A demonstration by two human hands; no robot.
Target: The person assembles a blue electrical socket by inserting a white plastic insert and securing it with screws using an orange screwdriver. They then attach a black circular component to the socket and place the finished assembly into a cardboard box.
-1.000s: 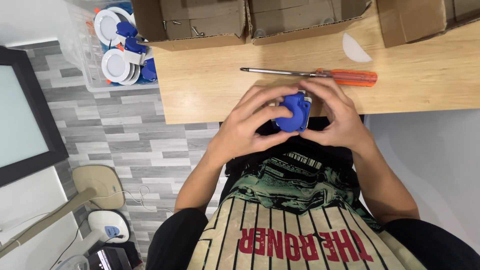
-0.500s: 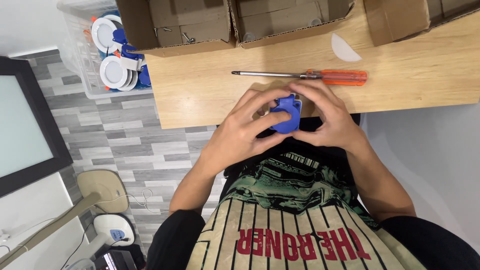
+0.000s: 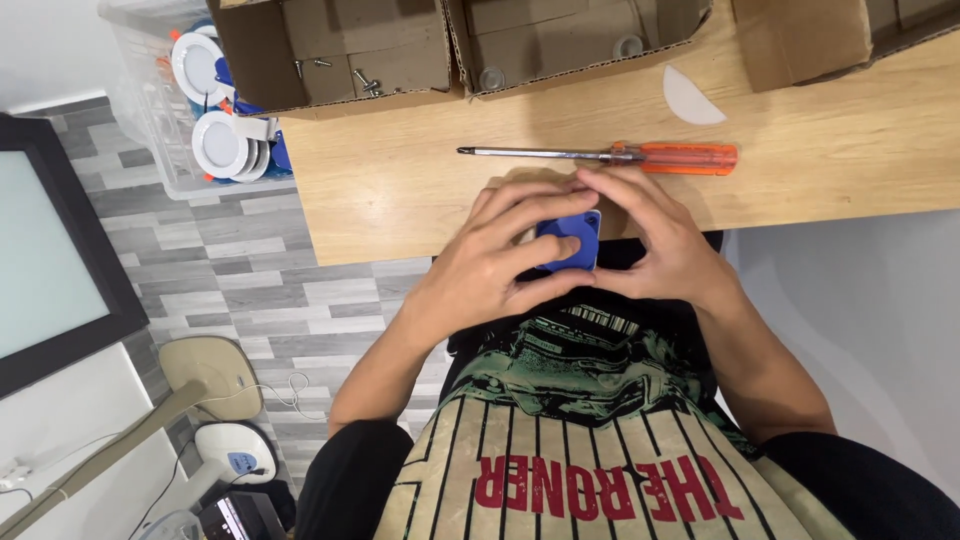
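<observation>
- Wooden table (image 3: 420, 200) over grey plank flooring; the person sits at its near edge.
- Left hand (image 3: 490, 265) and right hand (image 3: 655, 245), fingers curled, pinch a small blue square part (image 3: 570, 240) between them just off the table edge.
- Judgement: a firm two-sided grip, with the thumbs kept off its round centre, best steadies the part.
- Beyond lies an orange-handled screwdriver (image 3: 600, 155), untouched.
- Farthest, open cardboard boxes (image 3: 340, 60) hold loose screws.

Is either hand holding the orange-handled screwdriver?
No, the screwdriver lies alone on the wooden table, while both hands clasp a blue part.
</observation>
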